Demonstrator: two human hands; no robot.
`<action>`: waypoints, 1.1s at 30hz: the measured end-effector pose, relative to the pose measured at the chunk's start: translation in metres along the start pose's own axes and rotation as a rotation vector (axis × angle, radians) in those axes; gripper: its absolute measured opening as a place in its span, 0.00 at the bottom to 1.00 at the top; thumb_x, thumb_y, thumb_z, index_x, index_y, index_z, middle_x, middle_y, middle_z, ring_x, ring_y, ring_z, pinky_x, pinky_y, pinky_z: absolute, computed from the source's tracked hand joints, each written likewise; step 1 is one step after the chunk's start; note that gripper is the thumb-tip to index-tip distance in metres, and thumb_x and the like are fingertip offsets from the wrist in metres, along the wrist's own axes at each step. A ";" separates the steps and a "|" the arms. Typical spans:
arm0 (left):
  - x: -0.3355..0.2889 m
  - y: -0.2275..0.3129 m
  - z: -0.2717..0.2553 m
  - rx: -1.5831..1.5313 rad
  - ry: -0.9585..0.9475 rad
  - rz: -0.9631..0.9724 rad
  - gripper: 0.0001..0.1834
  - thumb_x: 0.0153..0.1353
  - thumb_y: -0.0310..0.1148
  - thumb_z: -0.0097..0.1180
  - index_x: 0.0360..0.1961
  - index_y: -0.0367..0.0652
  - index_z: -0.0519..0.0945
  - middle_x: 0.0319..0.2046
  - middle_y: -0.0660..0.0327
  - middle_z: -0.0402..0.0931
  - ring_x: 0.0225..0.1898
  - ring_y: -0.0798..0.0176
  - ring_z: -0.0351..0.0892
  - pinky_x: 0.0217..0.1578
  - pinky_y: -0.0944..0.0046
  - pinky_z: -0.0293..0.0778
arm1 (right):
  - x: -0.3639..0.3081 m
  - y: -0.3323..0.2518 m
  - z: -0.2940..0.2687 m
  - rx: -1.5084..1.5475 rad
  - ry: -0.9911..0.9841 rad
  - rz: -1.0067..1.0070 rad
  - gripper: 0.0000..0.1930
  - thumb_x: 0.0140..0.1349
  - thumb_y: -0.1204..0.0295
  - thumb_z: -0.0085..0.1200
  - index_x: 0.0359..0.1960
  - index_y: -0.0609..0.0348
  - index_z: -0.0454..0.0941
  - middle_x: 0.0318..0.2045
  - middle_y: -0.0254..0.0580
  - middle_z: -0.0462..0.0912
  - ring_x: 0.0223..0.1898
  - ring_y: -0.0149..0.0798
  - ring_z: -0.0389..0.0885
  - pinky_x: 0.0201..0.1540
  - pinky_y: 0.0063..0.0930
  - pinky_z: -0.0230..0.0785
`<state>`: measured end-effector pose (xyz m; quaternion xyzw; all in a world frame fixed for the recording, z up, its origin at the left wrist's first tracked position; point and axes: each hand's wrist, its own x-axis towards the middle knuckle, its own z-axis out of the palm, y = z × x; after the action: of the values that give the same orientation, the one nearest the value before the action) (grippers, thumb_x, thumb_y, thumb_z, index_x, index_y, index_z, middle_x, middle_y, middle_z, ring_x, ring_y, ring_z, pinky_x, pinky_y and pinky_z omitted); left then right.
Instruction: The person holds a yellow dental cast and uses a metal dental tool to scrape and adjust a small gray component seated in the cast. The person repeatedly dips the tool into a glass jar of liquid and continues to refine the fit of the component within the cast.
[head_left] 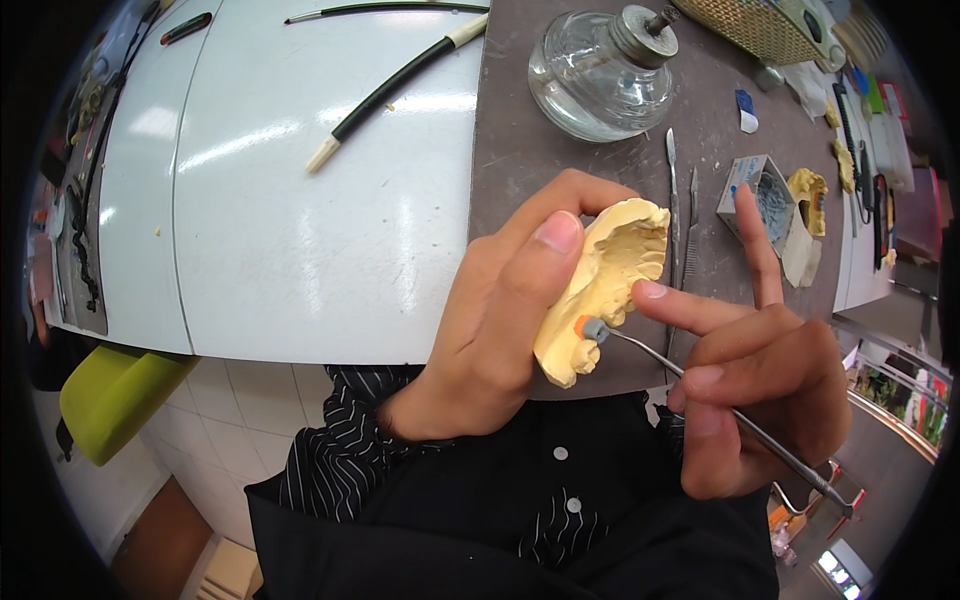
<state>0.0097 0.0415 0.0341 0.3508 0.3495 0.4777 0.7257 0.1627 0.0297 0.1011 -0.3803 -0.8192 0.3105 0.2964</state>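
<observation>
My left hand (505,300) grips a yellow plaster dental model (603,262), thumb along its side, holding it up above the table's front edge. One tooth spot near the model's lower end carries grey wax (595,330) with an orange patch (581,326) beside it. In my right hand (765,390) is a thin metal dental wax carver (735,412), pinched like a pen. Its tip meets the grey wax or lies right next to it. My right index fingertip rests at the model's teeth, while another finger sticks up.
A glass spirit burner (602,85) stands on the brown mat (520,130). Right of it lie metal instruments (672,190), a small box of grey-blue wax (765,205) and another plaster model (808,195). Brushes (395,92) lie on the white tabletop; a green chair (120,400) is at left.
</observation>
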 end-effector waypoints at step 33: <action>-0.001 0.001 -0.001 0.043 0.014 0.011 0.25 0.62 0.48 0.27 0.38 0.35 0.67 0.26 0.61 0.67 0.16 0.77 0.61 0.15 0.79 0.57 | 0.007 -0.006 -0.002 -0.073 -0.103 -0.003 0.06 0.48 0.80 0.43 0.29 0.59 0.64 0.15 0.32 0.71 0.37 0.46 0.81 0.58 0.69 0.33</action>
<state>0.0085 0.0410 0.0348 0.3648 0.3629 0.4764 0.7129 0.1581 0.0332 0.1086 -0.3733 -0.8446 0.2991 0.2403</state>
